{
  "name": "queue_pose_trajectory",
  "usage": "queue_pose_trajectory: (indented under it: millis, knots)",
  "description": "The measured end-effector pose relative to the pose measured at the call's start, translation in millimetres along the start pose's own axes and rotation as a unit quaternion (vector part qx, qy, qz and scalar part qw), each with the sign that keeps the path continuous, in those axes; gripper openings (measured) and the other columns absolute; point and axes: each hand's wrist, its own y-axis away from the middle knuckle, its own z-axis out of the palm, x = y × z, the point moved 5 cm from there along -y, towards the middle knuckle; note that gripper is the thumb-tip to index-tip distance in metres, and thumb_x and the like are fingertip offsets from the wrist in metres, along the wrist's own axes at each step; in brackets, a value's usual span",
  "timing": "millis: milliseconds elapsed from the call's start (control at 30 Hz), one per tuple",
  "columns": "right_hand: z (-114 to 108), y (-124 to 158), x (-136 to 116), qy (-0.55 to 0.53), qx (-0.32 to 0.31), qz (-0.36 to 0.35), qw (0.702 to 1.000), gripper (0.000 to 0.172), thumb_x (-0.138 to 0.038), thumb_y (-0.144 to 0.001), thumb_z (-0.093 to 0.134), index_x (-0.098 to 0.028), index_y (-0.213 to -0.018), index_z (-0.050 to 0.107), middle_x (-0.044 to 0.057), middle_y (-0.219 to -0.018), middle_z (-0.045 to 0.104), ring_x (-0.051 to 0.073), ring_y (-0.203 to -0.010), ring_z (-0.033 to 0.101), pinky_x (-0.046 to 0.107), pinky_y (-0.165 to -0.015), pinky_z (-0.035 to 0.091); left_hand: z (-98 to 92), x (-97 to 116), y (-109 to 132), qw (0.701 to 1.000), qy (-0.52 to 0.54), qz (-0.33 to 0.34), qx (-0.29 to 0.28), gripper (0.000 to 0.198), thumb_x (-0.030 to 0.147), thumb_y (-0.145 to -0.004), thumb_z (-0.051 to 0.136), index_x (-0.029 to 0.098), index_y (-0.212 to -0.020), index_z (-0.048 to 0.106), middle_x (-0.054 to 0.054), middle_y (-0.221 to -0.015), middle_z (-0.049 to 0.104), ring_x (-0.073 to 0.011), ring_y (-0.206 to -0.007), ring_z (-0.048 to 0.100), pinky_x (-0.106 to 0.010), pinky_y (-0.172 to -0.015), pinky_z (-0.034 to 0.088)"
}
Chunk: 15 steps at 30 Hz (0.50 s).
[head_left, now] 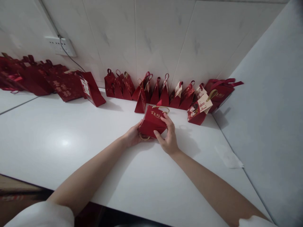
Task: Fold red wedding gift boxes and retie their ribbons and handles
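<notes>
Between my two hands is a red paper gift bag (153, 123) with gold lettering, held tilted a little above the white table. One twisted gold cord handle shows at its top, another at its lower left. My left hand (134, 135) grips the bag's left side and underside, with part of the fingers hidden beneath it. On the right side, my right hand (169, 135) has its thumb and fingers pressed on the front panel. Just behind the bag stands a small red triangular gift box (141, 101) with a ribbon loop.
Several red gift boxes (155, 94) with loops line the wall. Larger red boxes (68, 86) stand at the left, and a ribboned red bag (221, 93) at the right corner. A power socket (60, 46) with a cable is on the wall. A white sheet (229, 156) lies at right.
</notes>
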Motion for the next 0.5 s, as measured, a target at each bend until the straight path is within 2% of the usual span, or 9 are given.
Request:
queue_pose_trajectory:
  millis: [133, 200, 333, 500]
  knots:
    - [3.8, 3.5, -9.0, 0.033, -0.034, -0.043, 0.998, 0.063, -0.027, -0.091, 0.06, -0.039, -0.146, 0.033, 0.001, -0.161, 0.026, 0.032, -0.142, 0.036, 0.06, -0.113, 0.034, -0.1, 6.4, -0.6, 0.998, 0.021, 0.053, 0.019, 0.051, 0.05, -0.097, 0.039, 0.02, -0.131, 0.061, -0.01, -0.138, 0.06, -0.0292, -0.12, 0.061, -0.046, -0.099, 0.051]
    - [4.6, 5.5, -13.1, 0.039, -0.049, -0.07, 0.996, 0.067, -0.024, -0.09, 0.06, -0.041, -0.148, 0.031, -0.001, -0.162, 0.024, 0.032, -0.141, 0.036, 0.059, -0.113, 0.036, 0.7, 10.5, 0.3, 0.996, 0.008, 0.09, 0.012, 0.048, 0.048, -0.097, 0.04, 0.02, -0.128, 0.063, -0.009, -0.135, 0.062, -0.0291, -0.121, 0.061, -0.043, -0.097, 0.052]
    - [3.7, 9.0, -22.3, 0.056, -0.053, -0.15, 0.986, 0.068, -0.02, -0.086, 0.059, -0.039, -0.147, 0.034, 0.0, -0.159, 0.032, 0.032, -0.137, 0.041, 0.059, -0.108, 0.042, 6.1, 18.7, 4.5, 0.984, 0.004, 0.171, -0.041, 0.045, 0.045, -0.097, 0.044, 0.019, -0.13, 0.061, -0.009, -0.131, 0.065, -0.0277, -0.122, 0.06, -0.041, -0.1, 0.05]
    - [4.3, 11.5, -31.7, 0.071, -0.04, -0.212, 0.974, 0.061, -0.017, -0.085, 0.058, -0.032, -0.142, 0.042, 0.004, -0.152, 0.043, 0.031, -0.134, 0.043, 0.054, -0.104, 0.048, 7.1, 20.0, 4.5, 0.976, 0.023, 0.187, -0.106, 0.051, 0.045, -0.099, 0.04, 0.013, -0.135, 0.054, -0.011, -0.128, 0.066, -0.0263, -0.118, 0.061, -0.042, -0.102, 0.047]
